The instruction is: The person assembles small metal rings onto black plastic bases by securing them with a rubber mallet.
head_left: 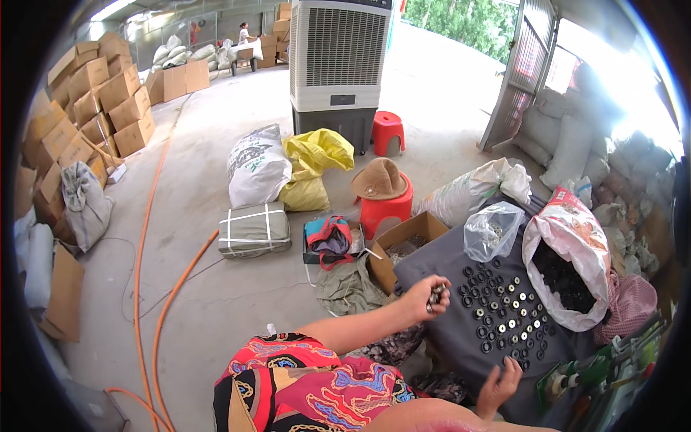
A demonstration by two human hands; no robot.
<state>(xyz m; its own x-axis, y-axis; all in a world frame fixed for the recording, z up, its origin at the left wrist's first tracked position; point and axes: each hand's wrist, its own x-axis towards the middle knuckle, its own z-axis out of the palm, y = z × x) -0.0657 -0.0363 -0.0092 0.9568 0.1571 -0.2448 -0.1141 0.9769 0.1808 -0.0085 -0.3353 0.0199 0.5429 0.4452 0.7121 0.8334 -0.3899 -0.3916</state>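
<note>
My left hand (429, 297) is closed around a bunch of small metal washers (435, 297), held above the near left side of a dark grey cloth surface (450, 268). Spread over that surface are several black rings (485, 346), and shiny metal discs (512, 324) sit in some of them. Down at the near edge of this group is my right hand (499, 387), its fingers half bent and apart, with nothing visible in them. An open white and red sack (565, 216) full of black parts (565, 277) lies on the far right of the surface.
A clear plastic bag (493, 230) of small rings lies behind the black rings. Left of the surface stand a cardboard box (407, 245) and a red stool (385, 210) under a brown hat (379, 178). Green machine parts (576, 381) border the right. An orange hose (147, 216) crosses the floor.
</note>
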